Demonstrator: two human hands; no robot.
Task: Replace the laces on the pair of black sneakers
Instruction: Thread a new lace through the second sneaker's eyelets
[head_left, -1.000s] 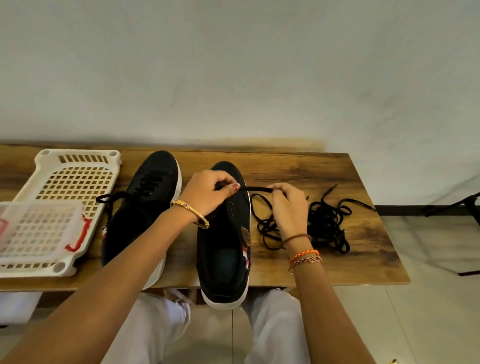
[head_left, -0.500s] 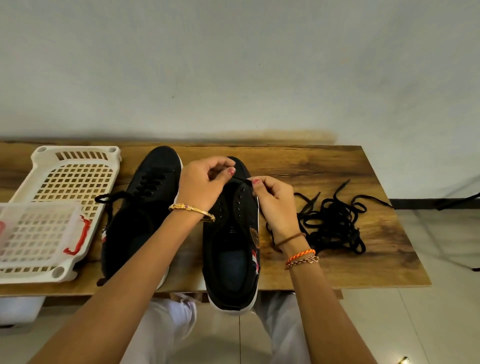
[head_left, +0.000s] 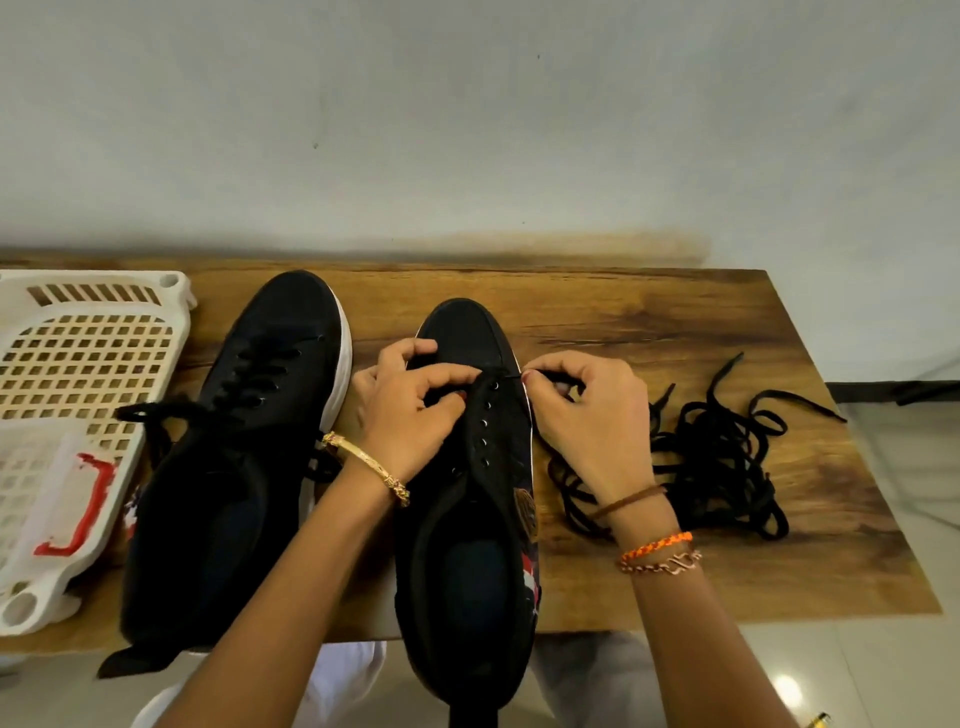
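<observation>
The unlaced black canvas sneaker (head_left: 470, 467) sits mid-table on the wooden tabletop (head_left: 649, 322), right hand (head_left: 587, 415) pinching a thin black lace (head_left: 506, 373) at its top eyelets, left hand (head_left: 410, 400) gripping the tongue area. Laced black sneaker (head_left: 234, 441) just left, loose lace pile (head_left: 717, 457) right.

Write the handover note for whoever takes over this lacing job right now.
Left hand: curled on the front of the right sneaker, at its top eyelets.
Right hand: pinches the black lace at the front eyelet.
Left sneaker: laced, on the table beside the white basket.
Loose laces: piled right of the hands.
Done: left sneaker laced.
Left: thread the right sneaker's open eyelets; tie.
</observation>
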